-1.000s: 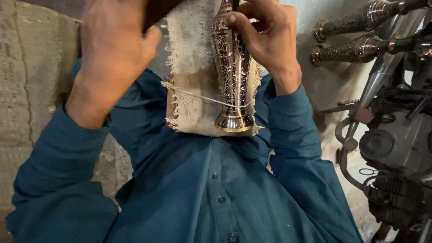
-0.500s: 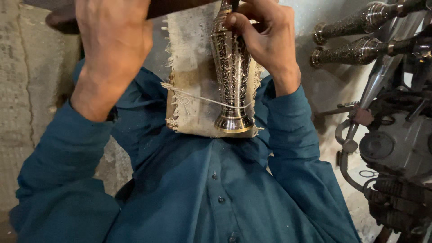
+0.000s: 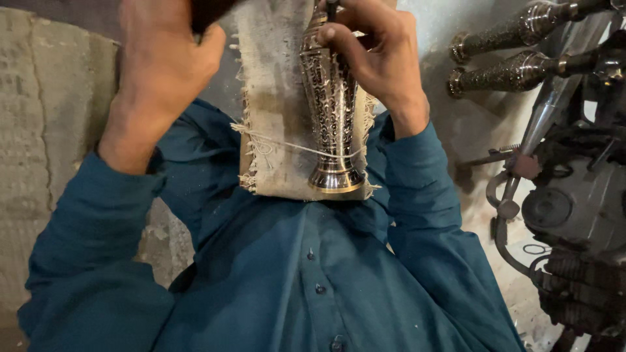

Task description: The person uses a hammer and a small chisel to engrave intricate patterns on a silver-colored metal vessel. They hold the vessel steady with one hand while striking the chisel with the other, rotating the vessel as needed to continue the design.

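I see a glossy, engraved silver metal vase (image 3: 332, 111) at upper centre, lying on rough, frayed beige cloth (image 3: 274, 130).

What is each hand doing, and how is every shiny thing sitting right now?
Left hand: raised, gripping a dark tool.
Right hand: holding a thin tool against the vase.
Engraved metal vase: lying on the cloth, foot toward the person.
Frayed cloth pad: under the vase.
Two engraved metal pieces: lying aside, untouched.
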The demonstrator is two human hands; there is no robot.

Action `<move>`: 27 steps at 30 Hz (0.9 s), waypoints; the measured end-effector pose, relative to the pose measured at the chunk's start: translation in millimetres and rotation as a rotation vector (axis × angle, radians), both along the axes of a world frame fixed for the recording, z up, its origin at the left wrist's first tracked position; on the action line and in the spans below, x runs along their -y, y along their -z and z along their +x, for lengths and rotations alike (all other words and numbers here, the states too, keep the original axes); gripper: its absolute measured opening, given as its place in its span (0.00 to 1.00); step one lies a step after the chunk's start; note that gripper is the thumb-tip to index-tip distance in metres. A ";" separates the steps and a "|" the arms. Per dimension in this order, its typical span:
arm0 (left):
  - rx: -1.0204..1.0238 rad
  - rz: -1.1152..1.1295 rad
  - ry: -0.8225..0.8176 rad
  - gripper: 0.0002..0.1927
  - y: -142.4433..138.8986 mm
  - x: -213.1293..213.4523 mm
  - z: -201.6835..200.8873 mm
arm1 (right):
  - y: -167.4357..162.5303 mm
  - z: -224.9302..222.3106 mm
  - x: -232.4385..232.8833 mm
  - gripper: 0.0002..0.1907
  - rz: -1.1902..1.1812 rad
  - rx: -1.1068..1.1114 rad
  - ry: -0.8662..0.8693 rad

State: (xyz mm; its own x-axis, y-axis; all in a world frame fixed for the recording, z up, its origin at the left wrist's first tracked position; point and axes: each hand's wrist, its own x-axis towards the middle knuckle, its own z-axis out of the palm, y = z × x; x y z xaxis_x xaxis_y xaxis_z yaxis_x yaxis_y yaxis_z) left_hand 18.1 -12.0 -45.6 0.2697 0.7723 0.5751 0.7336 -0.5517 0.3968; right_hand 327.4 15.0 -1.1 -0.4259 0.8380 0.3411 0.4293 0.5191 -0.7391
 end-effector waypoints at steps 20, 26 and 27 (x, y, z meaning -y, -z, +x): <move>0.705 -0.377 0.245 0.31 11.8 40.9 36.1 | 24.4 23.1 6.1 0.08 -0.291 -0.412 -0.118; 0.948 -0.570 0.321 0.30 41.9 47.2 48.2 | 26.1 18.0 14.2 0.10 -0.261 -0.373 -0.080; 0.918 -0.561 0.330 0.31 43.1 45.2 47.4 | 26.1 17.0 14.1 0.11 -0.248 -0.373 -0.079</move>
State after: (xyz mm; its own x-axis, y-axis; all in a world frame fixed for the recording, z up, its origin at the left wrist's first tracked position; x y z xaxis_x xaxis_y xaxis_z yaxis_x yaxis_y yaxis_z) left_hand 65.5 -57.2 -88.6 0.1624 0.9533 0.2547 -0.1127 -0.2385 0.9646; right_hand 344.4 1.0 -27.2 -0.3777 0.8836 0.2765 0.0764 0.3274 -0.9418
